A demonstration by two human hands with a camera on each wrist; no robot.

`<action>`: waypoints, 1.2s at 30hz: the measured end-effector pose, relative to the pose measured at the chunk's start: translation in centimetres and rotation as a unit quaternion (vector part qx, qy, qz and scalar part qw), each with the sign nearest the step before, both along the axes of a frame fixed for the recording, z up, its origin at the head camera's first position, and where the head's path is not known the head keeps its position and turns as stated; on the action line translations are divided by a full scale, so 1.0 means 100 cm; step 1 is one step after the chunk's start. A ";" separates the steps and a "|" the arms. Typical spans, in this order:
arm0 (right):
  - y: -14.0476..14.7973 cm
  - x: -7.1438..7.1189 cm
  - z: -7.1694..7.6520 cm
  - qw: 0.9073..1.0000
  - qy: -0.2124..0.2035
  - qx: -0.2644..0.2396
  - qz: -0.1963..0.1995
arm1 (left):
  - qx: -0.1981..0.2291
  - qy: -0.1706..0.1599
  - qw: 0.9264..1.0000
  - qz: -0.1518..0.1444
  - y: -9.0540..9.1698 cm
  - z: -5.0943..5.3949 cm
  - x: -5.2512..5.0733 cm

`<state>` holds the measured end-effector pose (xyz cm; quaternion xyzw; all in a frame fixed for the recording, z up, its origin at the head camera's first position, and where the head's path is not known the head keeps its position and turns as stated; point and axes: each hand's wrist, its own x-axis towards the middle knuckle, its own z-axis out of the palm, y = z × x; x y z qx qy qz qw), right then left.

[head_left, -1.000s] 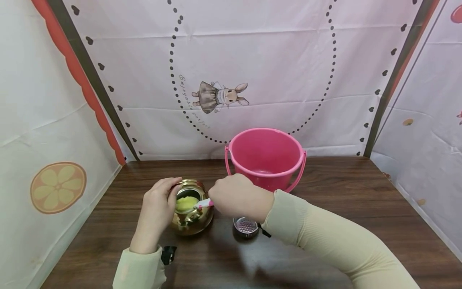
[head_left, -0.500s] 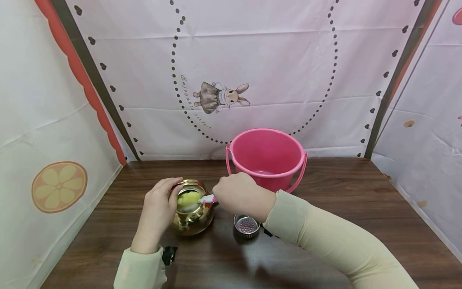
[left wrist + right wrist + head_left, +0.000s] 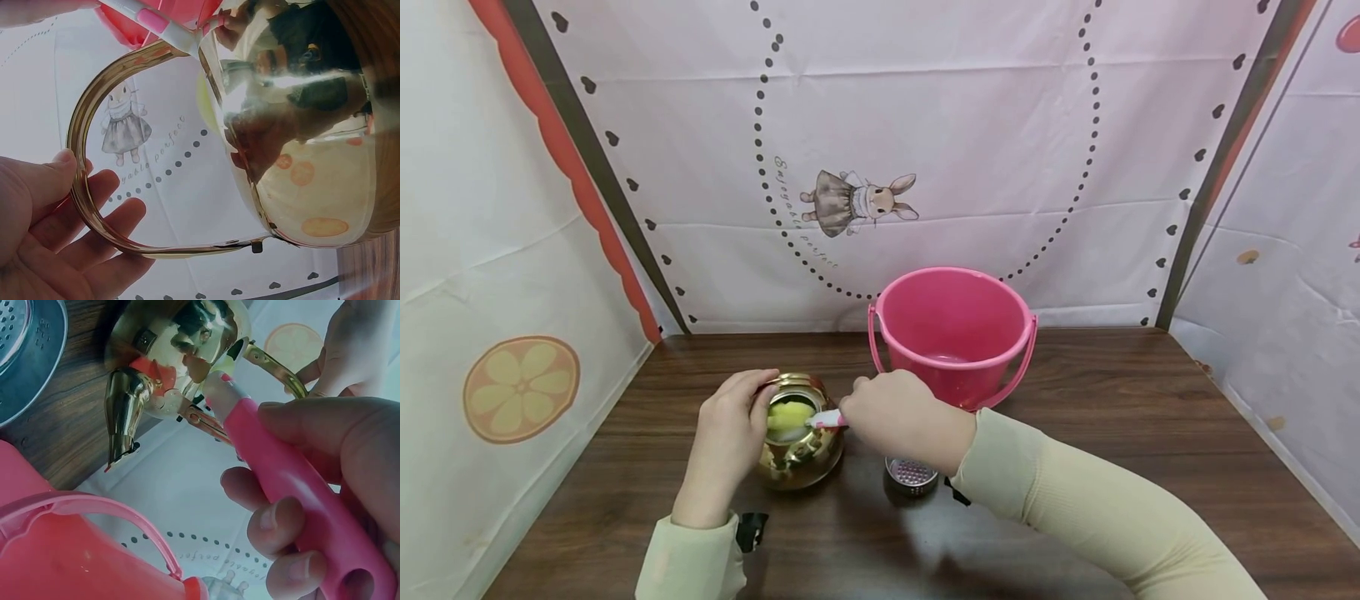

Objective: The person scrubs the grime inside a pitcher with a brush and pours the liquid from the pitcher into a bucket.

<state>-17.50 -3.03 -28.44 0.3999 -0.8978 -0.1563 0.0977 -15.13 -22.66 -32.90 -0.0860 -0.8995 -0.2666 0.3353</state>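
Observation:
In the head view a shiny gold kettle (image 3: pixel 805 467) stands on the table at centre left, its round mouth uncovered. My left hand (image 3: pixel 730 437) holds its hoop handle (image 3: pixel 81 187) between thumb and fingers. The right hand (image 3: pixel 898 417) grips the pink handle (image 3: pixel 281 465) of a sponge brush, whose white neck (image 3: pixel 825 420) slants over the kettle's rim. Inside the mouth sits the brush's yellow sponge head (image 3: pixel 788 414), partly hidden by the rim. The kettle's spout (image 3: pixel 125 412) shows in the right wrist view.
Behind my right hand stands a pink bucket (image 3: pixel 958 375) with its handle hanging down. A metal strainer cup (image 3: pixel 912 477) sits just right of the kettle, partly covered by the right wrist. Printed cloth (image 3: pixel 1000 150) closes off the back and sides of the wooden table (image 3: pixel 1112 400).
The right hand has shifted slightly right, then a little down, with the brush tilting along, and the sponge moves within the kettle's mouth. My left hand keeps its hold on the handle.

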 end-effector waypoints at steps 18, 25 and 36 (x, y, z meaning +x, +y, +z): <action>0.000 0.005 0.005 1.000 -0.014 0.001 0.013 | 0.003 0.004 1.000 -0.001 0.000 -0.002 -0.001; -0.001 0.004 0.012 0.999 -0.036 -0.002 0.005 | 0.003 0.003 1.000 0.000 -0.001 -0.002 0.000; -0.007 0.002 0.023 0.996 -0.087 0.006 -0.028 | 0.007 -0.004 1.000 0.000 -0.001 -0.001 0.000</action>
